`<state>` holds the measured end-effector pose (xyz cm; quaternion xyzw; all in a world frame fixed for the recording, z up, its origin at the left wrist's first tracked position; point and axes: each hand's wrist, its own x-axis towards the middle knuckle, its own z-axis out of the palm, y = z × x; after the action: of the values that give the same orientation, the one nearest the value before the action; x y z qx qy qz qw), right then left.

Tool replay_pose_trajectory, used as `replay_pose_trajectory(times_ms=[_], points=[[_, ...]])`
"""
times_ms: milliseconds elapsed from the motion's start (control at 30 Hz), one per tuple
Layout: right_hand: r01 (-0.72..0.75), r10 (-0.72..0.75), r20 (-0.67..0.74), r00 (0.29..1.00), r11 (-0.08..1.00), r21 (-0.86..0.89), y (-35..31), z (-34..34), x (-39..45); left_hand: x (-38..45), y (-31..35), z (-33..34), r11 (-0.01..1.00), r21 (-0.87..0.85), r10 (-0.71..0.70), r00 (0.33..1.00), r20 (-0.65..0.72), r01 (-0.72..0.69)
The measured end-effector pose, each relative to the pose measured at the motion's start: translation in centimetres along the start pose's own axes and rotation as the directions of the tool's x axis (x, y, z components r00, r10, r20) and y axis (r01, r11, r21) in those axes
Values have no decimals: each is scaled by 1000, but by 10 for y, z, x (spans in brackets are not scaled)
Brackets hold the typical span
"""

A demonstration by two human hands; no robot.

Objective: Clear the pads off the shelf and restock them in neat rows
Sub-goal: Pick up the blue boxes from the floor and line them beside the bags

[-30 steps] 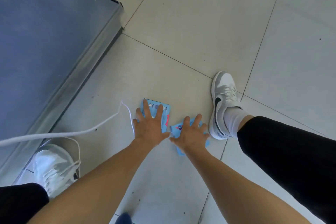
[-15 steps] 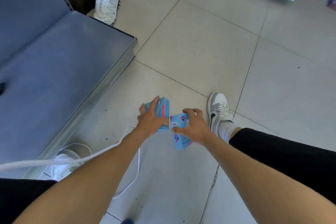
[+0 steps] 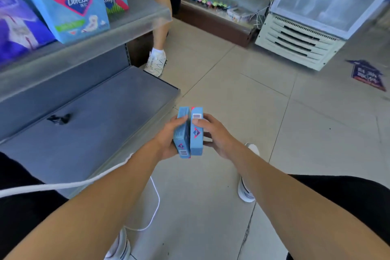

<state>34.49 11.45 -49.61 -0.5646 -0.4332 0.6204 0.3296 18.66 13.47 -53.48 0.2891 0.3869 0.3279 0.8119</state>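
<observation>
Two small blue pad boxes stand side by side, upright, in the air over the floor near the lower shelf's corner. My left hand (image 3: pixel 168 139) grips the left box (image 3: pixel 182 133) from its left side. My right hand (image 3: pixel 217 135) grips the right box (image 3: pixel 197 133), thumb across its front. The boxes touch each other. The grey bottom shelf (image 3: pixel 88 133) lies to the left, bare except for a small black clip (image 3: pixel 59 119). On the upper shelf (image 3: pixel 135 25) stand larger blue pad packs (image 3: pixel 69 4) and a purple pack (image 3: pixel 16 27).
A white cable (image 3: pixel 73 184) crosses my left arm and loops on the tiled floor. Another person's leg and white shoe (image 3: pixel 156 63) stand behind the shelf's end. A white cooler (image 3: pixel 306 27) and a low display shelf (image 3: pixel 215 8) stand at the back. My own shoe (image 3: pixel 245 188) is below my right arm.
Both hands have lifted the two boxes off the floor and brought them together upright. The view has tilted up, showing the upper shelf and the cooler.
</observation>
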Motion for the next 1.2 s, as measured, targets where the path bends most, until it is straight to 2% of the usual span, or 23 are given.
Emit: replay_pose_trajectory(times_ms=[100,300,467,533,633,767,933,1100,1200], points=[[6,-5,8,1000,999,-42,0,12,-2,-10,3,-2,995,88,-35,997,-67,41],[20,-13,59,998,992,-126,13,25,-2,-31,4,-3,945,328,84,968,-238,-2],[1,1,-67,998,999,37,15,14,-5,-39,3,-33,955,297,136,897,-420,-5],[-1,11,-73,997,992,123,18,5,-8,-41,1,-43,965,261,148,881,-450,-28],[21,-16,-23,1000,980,198,27,-3,-11,-46,-2,-48,977,210,127,894,-429,-39],[22,-14,-48,999,985,170,36,-5,-17,-43,-5,-46,984,175,94,921,-379,-29],[-24,41,-81,996,978,205,42,-5,-12,-39,-3,-34,974,226,84,953,-291,-16],[0,37,-152,988,972,236,42,-1,-5,-32,-3,-17,971,232,130,938,-322,-55],[40,0,-210,978,981,189,35,-1,-4,-35,0,-12,939,344,135,947,-291,-28]])
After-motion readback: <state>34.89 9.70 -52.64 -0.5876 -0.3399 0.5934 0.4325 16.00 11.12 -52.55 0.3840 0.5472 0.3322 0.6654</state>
